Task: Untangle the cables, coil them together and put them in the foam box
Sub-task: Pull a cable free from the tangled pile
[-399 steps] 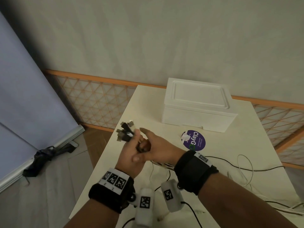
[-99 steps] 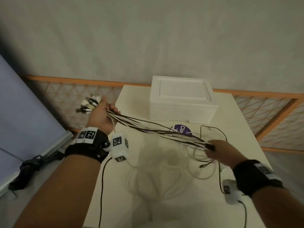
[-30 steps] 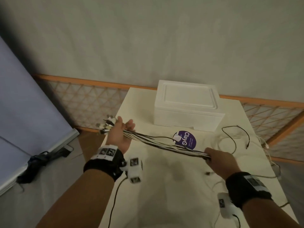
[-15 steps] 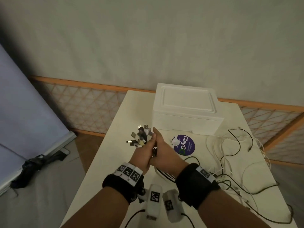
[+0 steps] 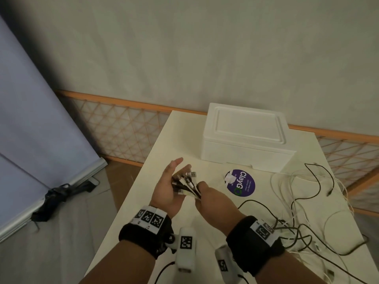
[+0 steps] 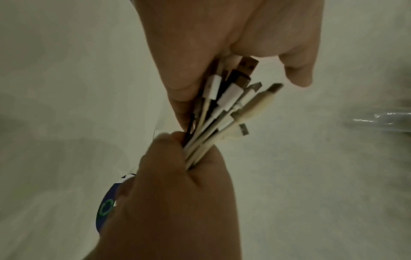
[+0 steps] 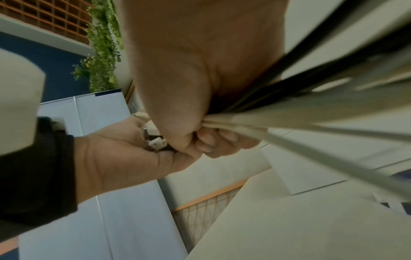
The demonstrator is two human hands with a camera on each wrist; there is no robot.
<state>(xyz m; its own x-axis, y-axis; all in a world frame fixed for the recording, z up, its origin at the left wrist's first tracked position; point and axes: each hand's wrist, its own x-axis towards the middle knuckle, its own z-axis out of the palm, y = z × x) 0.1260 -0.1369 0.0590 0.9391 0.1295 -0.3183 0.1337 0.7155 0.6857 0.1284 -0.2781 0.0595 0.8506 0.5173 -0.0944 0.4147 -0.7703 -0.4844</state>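
While our right hand (image 5: 213, 198) pinches the cables (image 5: 187, 184) and our left hand (image 5: 169, 188) lies spread, plugs may slip and fan apart

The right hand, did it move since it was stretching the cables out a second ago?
Yes. The right hand came leftward, from right of the round purple sticker to its left, meeting the left hand.
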